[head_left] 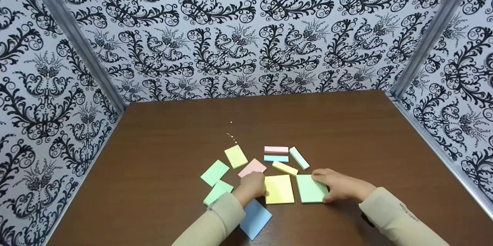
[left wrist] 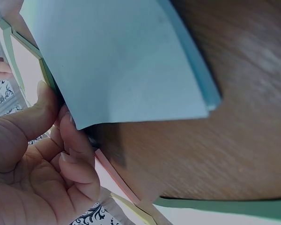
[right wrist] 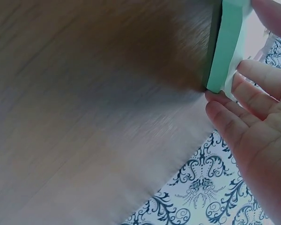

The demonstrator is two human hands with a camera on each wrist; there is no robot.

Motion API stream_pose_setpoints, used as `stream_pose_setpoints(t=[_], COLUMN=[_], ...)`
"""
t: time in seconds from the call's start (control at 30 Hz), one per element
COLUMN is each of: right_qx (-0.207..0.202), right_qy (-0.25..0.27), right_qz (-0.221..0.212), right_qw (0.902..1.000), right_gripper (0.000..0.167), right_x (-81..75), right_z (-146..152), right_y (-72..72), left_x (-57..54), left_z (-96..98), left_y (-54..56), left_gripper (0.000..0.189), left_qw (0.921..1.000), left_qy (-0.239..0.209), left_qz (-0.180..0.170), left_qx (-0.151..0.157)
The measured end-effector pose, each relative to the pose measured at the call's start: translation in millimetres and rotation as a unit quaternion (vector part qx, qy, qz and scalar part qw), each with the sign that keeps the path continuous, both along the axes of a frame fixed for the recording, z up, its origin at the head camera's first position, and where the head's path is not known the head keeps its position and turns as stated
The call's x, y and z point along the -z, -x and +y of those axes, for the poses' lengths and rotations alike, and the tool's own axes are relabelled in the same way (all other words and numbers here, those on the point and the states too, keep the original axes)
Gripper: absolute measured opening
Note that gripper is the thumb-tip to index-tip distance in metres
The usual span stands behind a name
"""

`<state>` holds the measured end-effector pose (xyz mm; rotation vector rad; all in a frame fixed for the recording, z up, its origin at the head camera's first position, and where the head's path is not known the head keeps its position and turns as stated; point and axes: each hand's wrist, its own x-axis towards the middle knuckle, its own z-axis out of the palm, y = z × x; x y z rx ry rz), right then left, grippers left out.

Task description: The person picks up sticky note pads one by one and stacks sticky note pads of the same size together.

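A square yellow sticky note pad lies on the brown table. At its left edge is my left hand, the thumb on the pad and the other fingers curled; part of that grip is hidden. To the right, a green sticky note pad lies beside the yellow one with a narrow gap. My right hand holds this green pad by its right side, thumb at the near corner and fingers at the far edge. Close below my left wrist lies a blue sticky note pad, turned at an angle.
Behind the pads lie narrow strip pads: pink, blue, yellow and pale green. A pink pad, a small yellow pad and two green pads lie at left. Patterned walls surround the table.
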<state>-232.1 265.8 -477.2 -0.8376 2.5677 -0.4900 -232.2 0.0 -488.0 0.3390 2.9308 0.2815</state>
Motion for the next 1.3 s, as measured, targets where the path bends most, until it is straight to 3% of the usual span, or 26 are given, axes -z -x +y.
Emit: stream_pose_setpoints(t=[0.2,0.33,0.47,0.57,0.67,0.9,1.17,1.3], right_qx=[0.0,0.024,0.094,0.164,0.213,0.279,0.299,0.304], right_qy=[0.0,0.02,0.017,-0.026,-0.073,-0.067,-0.065,-0.053], right_qz=[0.0,-0.009,0.049,0.097,0.113,0.087,0.083,0.056], right_qw=[1.0,0.9995,0.9942,0.9814,0.9677,0.9539,0.9483,0.9495], right_gripper=[0.07,0.069,0.064,0.066,0.076,0.092,0.089,0.084], right_x=[1.8,-1.5,-6.6,-8.1,-4.7,6.5,10.7,9.3], right_z=[-2,-3,-13,-29,-44,-67,-73,-71], right_y=[0.4,-2.0,-6.4,-10.6,-14.4,-19.1,-16.3,-12.8], left_x=[-0.9,-0.9,-1.8,-2.1,-2.6,-3.1,-1.0,-0.1], left_z=[-0.5,-1.2,-2.4,-3.5,-3.5,-0.1,-5.1,-6.9], left_y=[-1.0,-2.4,-3.0,-2.7,-2.7,-3.6,-2.1,-1.2], left_gripper=[0.028,0.028,0.028,0.029,0.028,0.03,0.032,0.032], left_qw=[1.0,0.9998,0.9995,0.9994,0.9994,0.9996,0.9989,0.9983], left_qy=[-0.006,-0.017,-0.026,-0.028,-0.026,-0.007,-0.041,-0.051], left_qz=[0.002,-0.005,-0.015,-0.017,-0.02,-0.024,-0.019,-0.02], left_qx=[0.005,0.01,0.011,0.009,0.008,-0.012,0.012,0.016])
